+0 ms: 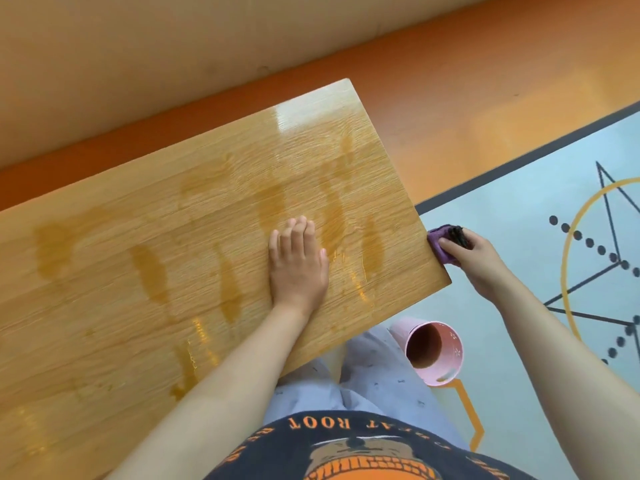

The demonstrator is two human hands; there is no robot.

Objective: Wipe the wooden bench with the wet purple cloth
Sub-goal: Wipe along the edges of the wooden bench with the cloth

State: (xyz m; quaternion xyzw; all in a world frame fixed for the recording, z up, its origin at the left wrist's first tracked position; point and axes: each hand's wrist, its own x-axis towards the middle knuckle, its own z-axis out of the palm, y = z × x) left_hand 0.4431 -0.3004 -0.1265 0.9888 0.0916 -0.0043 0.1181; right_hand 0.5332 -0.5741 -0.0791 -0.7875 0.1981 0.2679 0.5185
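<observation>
The wooden bench (138,265) fills the left and middle of the view, its top marked with dark wet streaks. My left hand (297,265) lies flat on the bench top near its right end, fingers together, holding nothing. My right hand (478,258) grips the purple cloth (440,245) and presses it against the bench's right end edge. Part of the cloth is hidden under my fingers.
A pink cup (433,351) stands on the floor just below the bench's right end, by my legs. A pale blue mat (536,202) with line patterns covers the floor on the right. An orange floor and a beige wall lie beyond the bench.
</observation>
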